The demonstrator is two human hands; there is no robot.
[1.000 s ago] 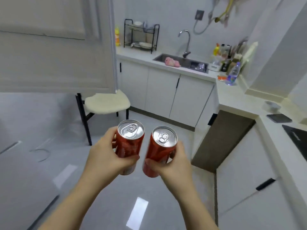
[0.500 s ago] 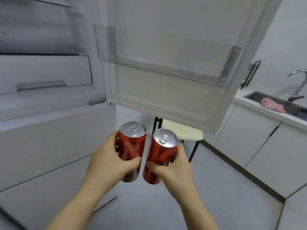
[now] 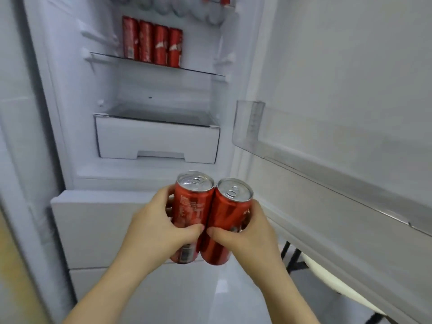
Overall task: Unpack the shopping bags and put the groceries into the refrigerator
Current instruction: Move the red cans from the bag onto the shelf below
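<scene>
Cans, two of them, red with their tabs flat: the left can sits in my left grip and the right can in my right grip. Each grip is wrapped round the lower body of its can with the thumb across the front. The cans touch along their sides and stand near upright, just in front of the open refrigerator.

Up and ahead of the grips, a row of four matching cans stands on a glass shelf, with bare shelf to its right (the likely spot, I judge). Below that shelf, nearer the grips, is a white drawer. Right of the right grip hangs a clear door bin.

I expect full cans to be fairly heavy, rigid and slick, so a wrap round the body suits them. Squeezing harder risks dents, and they are best set down one at a time.
</scene>
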